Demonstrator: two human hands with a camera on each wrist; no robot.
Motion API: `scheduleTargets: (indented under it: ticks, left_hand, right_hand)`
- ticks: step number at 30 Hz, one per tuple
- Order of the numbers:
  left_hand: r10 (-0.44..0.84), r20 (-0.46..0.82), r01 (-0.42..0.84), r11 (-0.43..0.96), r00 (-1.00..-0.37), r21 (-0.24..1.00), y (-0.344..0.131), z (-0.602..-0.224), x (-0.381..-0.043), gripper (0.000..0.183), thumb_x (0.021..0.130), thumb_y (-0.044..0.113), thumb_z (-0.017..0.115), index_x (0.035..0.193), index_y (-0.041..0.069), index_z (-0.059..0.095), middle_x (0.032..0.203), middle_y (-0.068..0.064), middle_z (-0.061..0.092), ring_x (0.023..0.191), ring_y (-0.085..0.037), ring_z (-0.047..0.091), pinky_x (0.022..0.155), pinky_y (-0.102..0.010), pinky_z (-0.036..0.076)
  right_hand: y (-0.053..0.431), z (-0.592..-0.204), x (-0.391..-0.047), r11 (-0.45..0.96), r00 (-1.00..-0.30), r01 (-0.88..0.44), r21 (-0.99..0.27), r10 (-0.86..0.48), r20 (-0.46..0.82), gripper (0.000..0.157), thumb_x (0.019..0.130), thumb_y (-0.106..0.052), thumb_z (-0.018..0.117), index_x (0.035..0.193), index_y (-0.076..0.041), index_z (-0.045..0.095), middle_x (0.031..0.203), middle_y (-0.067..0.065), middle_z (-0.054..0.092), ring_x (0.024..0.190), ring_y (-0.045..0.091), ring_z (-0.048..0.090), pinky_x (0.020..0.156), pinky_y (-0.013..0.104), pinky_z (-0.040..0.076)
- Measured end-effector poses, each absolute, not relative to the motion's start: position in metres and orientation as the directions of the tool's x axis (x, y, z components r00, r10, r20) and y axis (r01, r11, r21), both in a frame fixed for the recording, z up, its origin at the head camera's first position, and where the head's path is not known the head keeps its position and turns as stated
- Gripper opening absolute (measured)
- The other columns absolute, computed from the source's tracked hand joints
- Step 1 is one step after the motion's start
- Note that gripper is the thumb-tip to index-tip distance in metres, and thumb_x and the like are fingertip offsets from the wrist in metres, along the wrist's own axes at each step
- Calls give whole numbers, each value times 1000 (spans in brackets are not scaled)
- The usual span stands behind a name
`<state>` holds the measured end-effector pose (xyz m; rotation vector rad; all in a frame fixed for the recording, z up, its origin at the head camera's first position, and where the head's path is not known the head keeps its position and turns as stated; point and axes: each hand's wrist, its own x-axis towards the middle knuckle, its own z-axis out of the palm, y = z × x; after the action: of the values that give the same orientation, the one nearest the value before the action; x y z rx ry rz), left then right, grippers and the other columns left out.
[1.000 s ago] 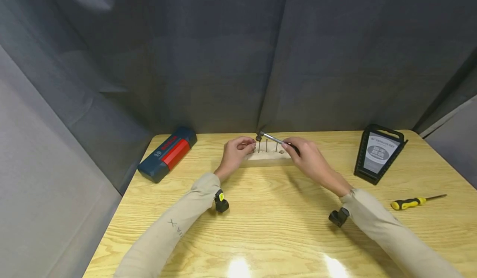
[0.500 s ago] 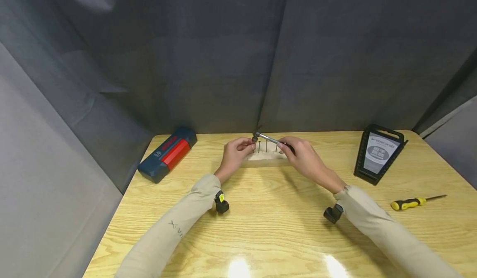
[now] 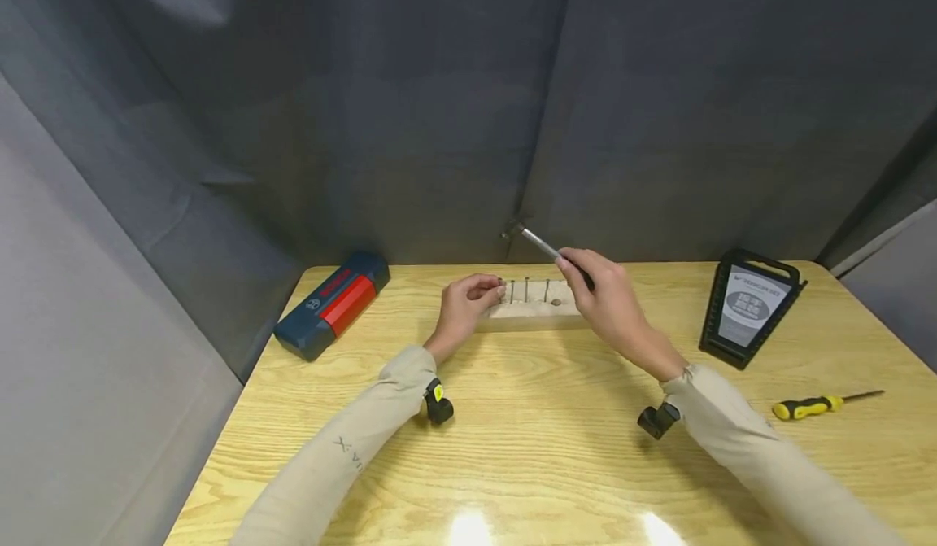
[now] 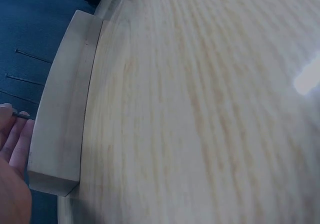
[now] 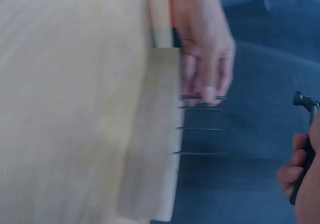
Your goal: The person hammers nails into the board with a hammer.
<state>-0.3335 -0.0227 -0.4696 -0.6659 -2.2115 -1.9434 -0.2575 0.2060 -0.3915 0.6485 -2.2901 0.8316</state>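
A pale wooden block (image 3: 534,319) lies near the table's back edge, with three nails (image 3: 526,290) standing upright along its top. At its left end my left hand (image 3: 461,312) pinches another nail (image 4: 21,115) between thumb and fingers, its point against the block. My right hand (image 3: 609,300) grips a hammer (image 3: 540,242) by its dark handle. The hammer's head is raised over the block, well apart from the nails. In the right wrist view the hammer head (image 5: 306,101) shows beyond the nail tops. A small brown round spot (image 3: 556,303) marks the block's right part.
On the left lies a blue and red Bosch case (image 3: 333,306). A black tool holder (image 3: 751,306) with a white label rests at the right, and a yellow and black screwdriver (image 3: 808,407) lies in front of it. A dark curtain (image 3: 410,123) hangs behind the table.
The hammer head, earlier down at the pinched nail beside the left fingers, has swung up and away. The right hand has risen slightly; the left hand keeps its place at the nail.
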Motion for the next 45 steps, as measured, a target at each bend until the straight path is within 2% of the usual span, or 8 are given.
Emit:
scheduleTargets:
  ticks: [6, 11, 19, 29, 35, 38, 43, 45]
  left_hand:
    - [245, 376, 406, 85, -894, 910, -22, -469, -335, 18, 95, 5, 77, 111, -3, 77, 109, -19, 78, 95, -27, 78, 82, -24, 63]
    - [244, 380, 415, 109, -892, 903, -24, -469, -335, 16, 96, 6, 76, 110, -2, 77, 109, -16, 79, 96, -29, 78, 82, -24, 63]
    - [261, 375, 416, 121, -889, 901, -26, -469, -335, 16, 95, 6, 77, 109, -1, 77, 108, -17, 79, 96, -29, 78, 83, -24, 63]
    - [281, 414, 460, 123, -866, 879, -28, -470, -337, 16, 95, 4, 77, 109, -3, 77, 108, -19, 78, 97, -29, 78, 85, -25, 63]
    - [275, 410, 456, 126, -869, 881, -28, -470, -335, 16, 95, 4, 76, 110, -3, 77, 109, -19, 78, 98, -31, 78, 85, -25, 63]
    - [275, 406, 452, 129, -871, 882, -28, -471, -334, 17, 96, 4, 76, 111, -3, 77, 111, -18, 78, 98, -30, 78, 86, -25, 63]
    - [267, 399, 442, 122, -877, 889, -28, -471, -334, 18, 95, 5, 76, 112, -2, 77, 111, -18, 78, 98, -30, 78, 86, -25, 63]
    - [265, 396, 437, 119, -879, 892, -27, -470, -333, 18, 95, 5, 76, 112, -2, 77, 111, -18, 78, 98, -30, 78, 86, -25, 63]
  right_hand:
    - [206, -398, -253, 742, -753, -582, -333, -335, 567, 18, 103, -6, 67, 114, 3, 77, 73, 2, 60, 58, 7, 42, 49, 23, 35]
    - [206, -392, -256, 716, -742, -595, -364, -317, 591, 18, 103, -6, 66, 114, 4, 77, 75, 4, 64, 56, 10, 43, 48, 25, 36]
    - [209, -401, -260, 729, -802, -547, -410, -317, 506, 19, 106, -12, 64, 114, 0, 76, 87, 7, 73, 58, 10, 47, 50, 24, 38]
    - [208, -403, -261, 701, -807, -550, -454, -305, 506, 20, 107, -12, 62, 120, -1, 73, 93, 11, 75, 57, 10, 48, 50, 25, 40]
    - [208, -401, -260, 704, -809, -548, -451, -310, 500, 21, 107, -12, 61, 121, -2, 73, 89, 6, 73, 55, 10, 47, 49, 25, 39]
    - [208, -392, -260, 694, -777, -578, -429, -307, 550, 22, 107, -10, 61, 123, 0, 73, 89, 6, 72, 56, 9, 46, 50, 24, 39]
    - [207, -382, -263, 646, -631, -660, -384, -199, 750, 21, 104, -2, 64, 122, 4, 73, 82, 9, 66, 59, 12, 44, 53, 21, 35]
    - [205, -388, -262, 660, -618, -659, -361, -202, 759, 21, 103, 0, 64, 120, 6, 73, 79, 9, 64, 60, 11, 45, 53, 19, 35]
